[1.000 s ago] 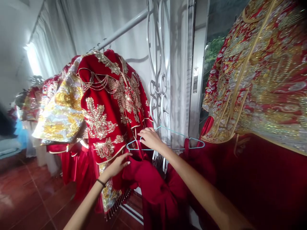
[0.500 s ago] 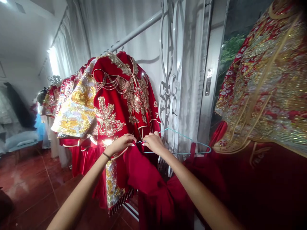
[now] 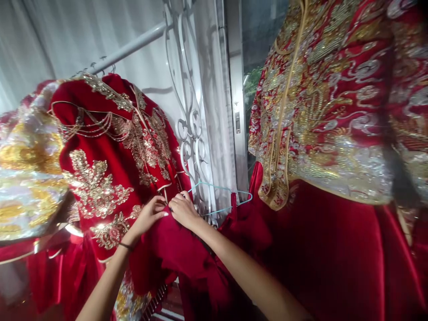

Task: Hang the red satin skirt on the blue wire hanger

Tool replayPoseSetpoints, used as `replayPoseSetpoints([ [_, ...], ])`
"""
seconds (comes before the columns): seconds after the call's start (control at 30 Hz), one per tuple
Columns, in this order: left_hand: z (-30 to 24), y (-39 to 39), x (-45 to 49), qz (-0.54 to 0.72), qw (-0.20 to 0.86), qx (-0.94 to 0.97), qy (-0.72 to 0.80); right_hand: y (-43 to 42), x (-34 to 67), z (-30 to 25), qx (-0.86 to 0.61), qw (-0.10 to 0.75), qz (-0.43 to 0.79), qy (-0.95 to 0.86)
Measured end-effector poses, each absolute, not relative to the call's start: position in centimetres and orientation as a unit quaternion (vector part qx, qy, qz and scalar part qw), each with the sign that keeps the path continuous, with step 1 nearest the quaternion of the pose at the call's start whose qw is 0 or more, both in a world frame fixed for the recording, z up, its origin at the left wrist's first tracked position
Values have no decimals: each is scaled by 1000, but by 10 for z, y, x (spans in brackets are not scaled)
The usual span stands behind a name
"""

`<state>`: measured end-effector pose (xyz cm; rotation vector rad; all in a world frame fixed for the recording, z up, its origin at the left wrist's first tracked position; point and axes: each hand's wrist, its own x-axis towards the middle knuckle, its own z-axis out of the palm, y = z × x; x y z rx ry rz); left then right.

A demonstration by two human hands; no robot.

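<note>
The plain red garment point(image 3: 187, 258) of smooth, satin-like cloth hangs in soft folds low in the middle of the view, draped over a thin light-blue wire hanger point(image 3: 220, 196) whose right end shows clear beside it. Both hands meet at the left end of this hanger. The right hand point(image 3: 183, 209) has its fingers curled together and pinched on the red cloth at the hanger wire; the left hand point(image 3: 150, 215), with a dark thin band at the wrist, has its fingers bent and pressed on the same cloth, touching the right hand. Just behind and to the left hangs a red velvet jacket point(image 3: 113, 151) with raised gold embroidery in leaf shapes and thin gold chains across the chest, on a grey metal rail point(image 3: 130, 47). Further left is a gold and white embroidered piece point(image 3: 26, 178). At the right, very near the camera, is a large red robe point(image 3: 334, 111) covered with dense gold and silver thread patterns. Behind stand a white curtain point(image 3: 67, 31) and white curled ironwork point(image 3: 190, 125). No writing can be read.
</note>
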<state>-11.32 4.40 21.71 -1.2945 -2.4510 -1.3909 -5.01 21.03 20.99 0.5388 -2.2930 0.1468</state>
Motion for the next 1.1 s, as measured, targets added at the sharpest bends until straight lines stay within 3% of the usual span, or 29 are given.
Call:
replayPoseSetpoints([
  [0.13,205,49,-102,-445,133,-377,-801,240,-14,202,154,468,94,-865],
  [0.27,199,92,-63,-451,256,-328,-789,311,36,181,-129,522,174,-825],
  [0.33,196,136,-46,-438,207,-374,-791,347,51,171,-296,465,204,-809],
  [0.4,192,186,-37,-405,164,-421,-795,374,57,164,-380,350,217,-828],
  [0.47,185,232,-37,-394,127,-428,-804,391,56,159,-377,254,212,-865],
  [0.53,177,267,-40,-397,105,-424,-807,404,53,157,-347,225,201,-888],
  [0.83,165,287,-38,-404,116,-399,-815,429,44,207,-308,326,169,-878],
  [1.1,169,296,-31,-369,136,-341,-854,375,22,236,-265,356,118,-888],
])
